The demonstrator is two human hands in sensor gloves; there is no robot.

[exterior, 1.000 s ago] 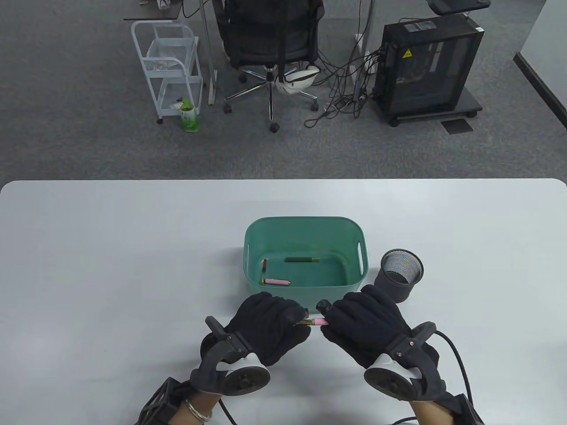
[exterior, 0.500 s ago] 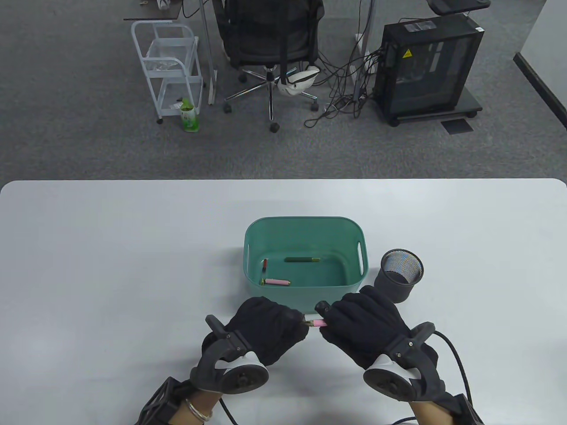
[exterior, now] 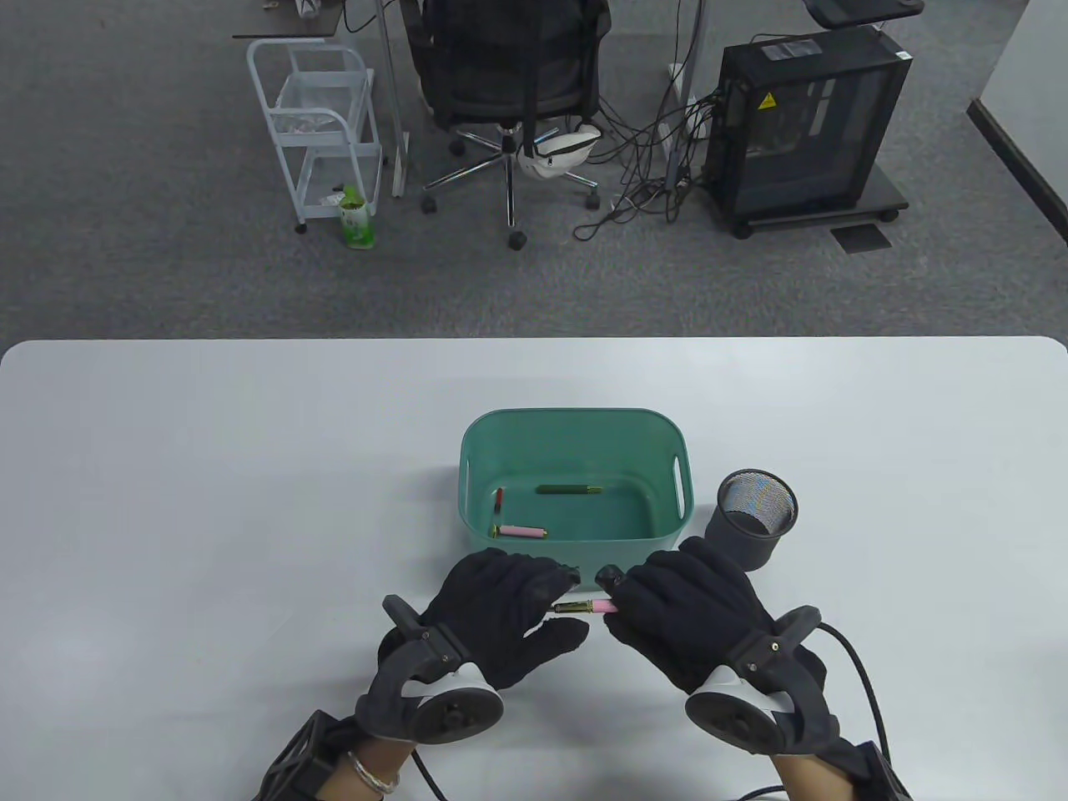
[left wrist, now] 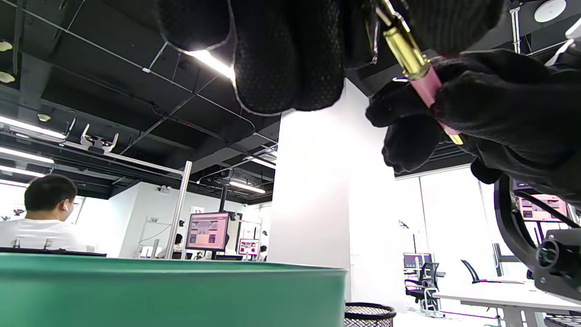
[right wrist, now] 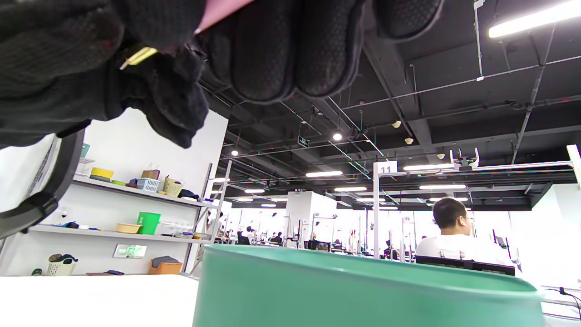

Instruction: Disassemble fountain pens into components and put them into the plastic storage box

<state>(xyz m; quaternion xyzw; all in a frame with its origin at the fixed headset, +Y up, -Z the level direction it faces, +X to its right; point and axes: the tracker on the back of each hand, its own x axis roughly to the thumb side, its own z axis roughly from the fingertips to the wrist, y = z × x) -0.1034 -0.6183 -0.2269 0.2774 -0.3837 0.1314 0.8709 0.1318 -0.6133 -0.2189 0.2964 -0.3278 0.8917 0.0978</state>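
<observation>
Pink pen (exterior: 594, 607), gold collar: right hand (exterior: 688, 613) grips barrel; left hand (exterior: 501, 613) apparently pinches tip.

Storage box (exterior: 574, 425) sat mid-table (exterior: 209, 467), nearer its front edge; mesh cup (exterior: 755, 517) just right; three pen parts (exterior: 569, 490) inside.

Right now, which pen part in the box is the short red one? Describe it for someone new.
Start at the green storage box mid-table. On its floor, near the left wall, lies the red pen part. It is the shortest piece, pointing front-to-back, while the pink part and dark green part lie crosswise.
</observation>
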